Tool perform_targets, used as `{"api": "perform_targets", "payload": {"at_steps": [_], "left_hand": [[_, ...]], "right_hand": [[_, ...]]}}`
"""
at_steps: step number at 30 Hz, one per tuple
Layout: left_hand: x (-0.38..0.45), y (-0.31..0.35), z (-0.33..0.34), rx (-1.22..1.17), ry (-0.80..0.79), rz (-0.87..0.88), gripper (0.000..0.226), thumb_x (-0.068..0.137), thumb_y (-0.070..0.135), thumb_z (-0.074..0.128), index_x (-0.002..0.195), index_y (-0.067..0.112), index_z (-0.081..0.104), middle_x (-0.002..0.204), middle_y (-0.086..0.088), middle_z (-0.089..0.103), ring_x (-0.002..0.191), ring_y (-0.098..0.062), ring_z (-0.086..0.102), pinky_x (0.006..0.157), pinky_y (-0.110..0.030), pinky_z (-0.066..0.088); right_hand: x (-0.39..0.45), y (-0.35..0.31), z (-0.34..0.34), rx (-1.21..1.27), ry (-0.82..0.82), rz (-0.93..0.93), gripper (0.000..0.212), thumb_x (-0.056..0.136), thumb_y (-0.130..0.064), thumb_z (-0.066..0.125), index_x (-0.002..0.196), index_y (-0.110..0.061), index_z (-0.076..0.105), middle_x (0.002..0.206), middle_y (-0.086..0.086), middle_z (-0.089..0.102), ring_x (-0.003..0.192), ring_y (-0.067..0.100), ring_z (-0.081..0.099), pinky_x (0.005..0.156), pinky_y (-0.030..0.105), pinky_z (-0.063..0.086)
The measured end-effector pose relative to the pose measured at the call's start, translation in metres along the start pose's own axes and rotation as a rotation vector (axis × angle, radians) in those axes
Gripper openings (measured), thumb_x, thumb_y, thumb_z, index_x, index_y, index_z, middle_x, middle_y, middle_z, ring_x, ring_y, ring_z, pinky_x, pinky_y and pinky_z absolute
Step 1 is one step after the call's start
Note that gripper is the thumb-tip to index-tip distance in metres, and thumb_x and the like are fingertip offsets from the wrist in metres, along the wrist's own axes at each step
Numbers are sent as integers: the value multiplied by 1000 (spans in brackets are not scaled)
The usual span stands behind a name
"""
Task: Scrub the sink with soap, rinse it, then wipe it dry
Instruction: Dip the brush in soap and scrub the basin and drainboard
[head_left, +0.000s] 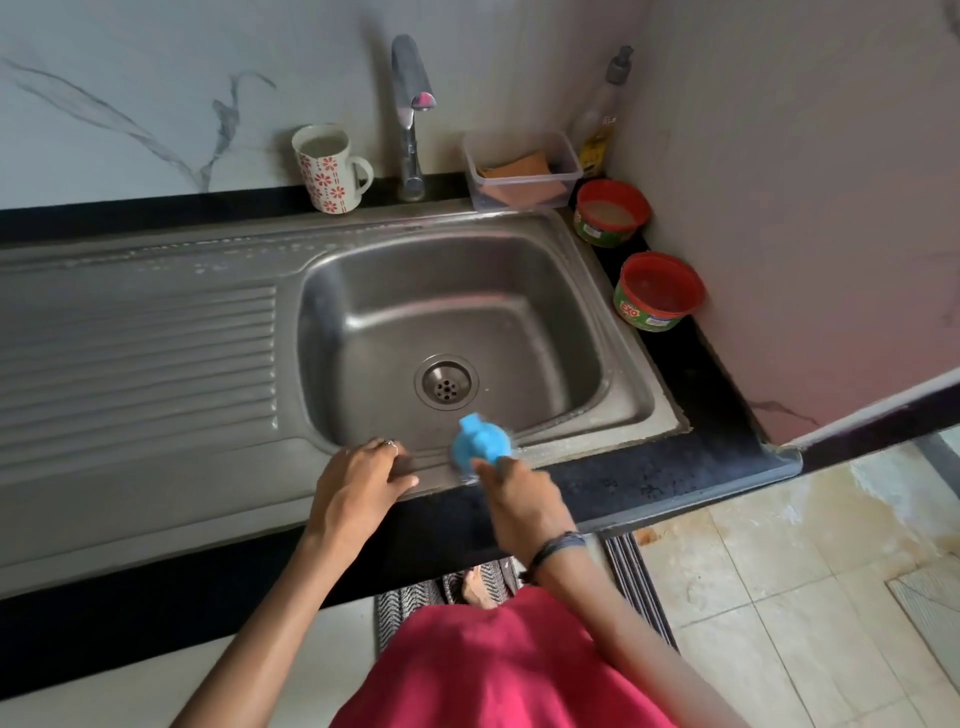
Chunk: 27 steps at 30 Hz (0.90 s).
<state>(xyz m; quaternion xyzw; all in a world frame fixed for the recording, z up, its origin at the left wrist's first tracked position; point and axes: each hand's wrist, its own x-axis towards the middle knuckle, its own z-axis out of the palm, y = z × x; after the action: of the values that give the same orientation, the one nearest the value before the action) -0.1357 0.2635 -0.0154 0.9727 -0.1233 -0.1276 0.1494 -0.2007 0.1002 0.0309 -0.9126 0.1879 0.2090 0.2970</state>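
Gripping a blue scrubber (480, 444) in the right hand (519, 501), fingers curled round its near end, at the near rim of the sink (631, 384) just right of the left hand (358, 486). Left grip spread flat, resting on the steel rim. Looks light and plastic, likely slick once soapy; best held low on the body, bristles down. Blurred, so exact finger placement cannot be told. Soap tubs (658, 291) far right on the tabletop (691, 364)

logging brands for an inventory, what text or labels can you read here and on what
"EXO": on the label of the nearer red-lidded tub.
Farther red-lidded tub: label print too blurred to read.
Bottle in the corner: yellow label, too small to read.
Mug: flower pattern only, no text.
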Motion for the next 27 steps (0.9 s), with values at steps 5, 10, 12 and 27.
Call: {"api": "perform_targets", "payload": {"at_steps": [5,10,12,27], "left_hand": [[-12,-12,0,-67,90,-43,27,83,28,67,108,17,66,107,-2,66,101,-24,61,84,-31,43],[-31,-29,-1,-7,177,-70,21,84,18,65,104,14,69,106,-3,69,94,-27,63,93,-36,41],[-38,-33,-1,2,202,-71,17,81,12,69,97,10,71,97,-6,71,85,-29,66,90,-39,45],[-66,-60,21,-72,329,22,41,62,4,83,101,3,70,98,-10,72,86,-27,70,84,-52,51]], "right_hand": [[21,30,-23,-74,64,50,47,99,-44,27,121,-12,55,115,24,61,107,39,57,81,37,44],[32,49,-56,-251,110,87,40,99,-16,33,138,-17,42,128,19,52,114,35,54,89,35,44],[32,25,-40,-229,57,-20,38,98,-16,35,135,-16,45,130,17,53,115,34,54,91,35,44],[40,29,-58,-578,53,-68,38,99,-15,30,135,-12,44,131,21,50,117,37,52,95,37,42]]}}
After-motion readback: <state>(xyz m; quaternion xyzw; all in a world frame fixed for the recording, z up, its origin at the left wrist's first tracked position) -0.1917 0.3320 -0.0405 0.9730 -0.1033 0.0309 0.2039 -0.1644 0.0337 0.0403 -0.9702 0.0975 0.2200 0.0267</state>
